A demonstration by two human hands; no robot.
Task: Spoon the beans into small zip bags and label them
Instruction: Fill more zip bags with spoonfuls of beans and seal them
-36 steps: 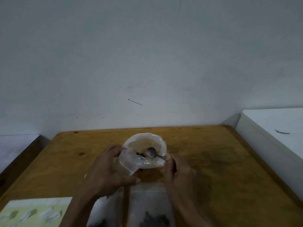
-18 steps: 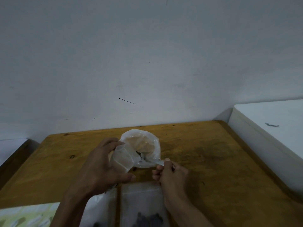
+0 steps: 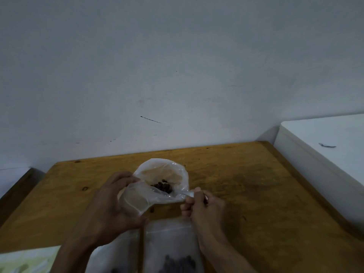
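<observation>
My left hand (image 3: 110,205) grips a clear plastic bag (image 3: 157,174) and holds its mouth open above the wooden table (image 3: 246,194). Dark brown beans (image 3: 163,187) lie heaped inside the bag. My right hand (image 3: 202,205) pinches the handle of a metal spoon (image 3: 184,193), whose bowl reaches into the bag under the beans. Two small zip bags lie flat near the front edge: one zip bag (image 3: 171,249) with dark beans at its bottom, and another zip bag (image 3: 114,253) to its left, partly hidden by my left forearm.
A greenish printed sheet (image 3: 25,261) lies at the table's front left corner. A white cabinet (image 3: 325,154) stands against the table's right side. A grey wall rises behind the table's back edge.
The spoon has gone deeper into the bag and beans now show heaped at its bowl. My right hand has shifted slightly right. The camera has tilted a little.
</observation>
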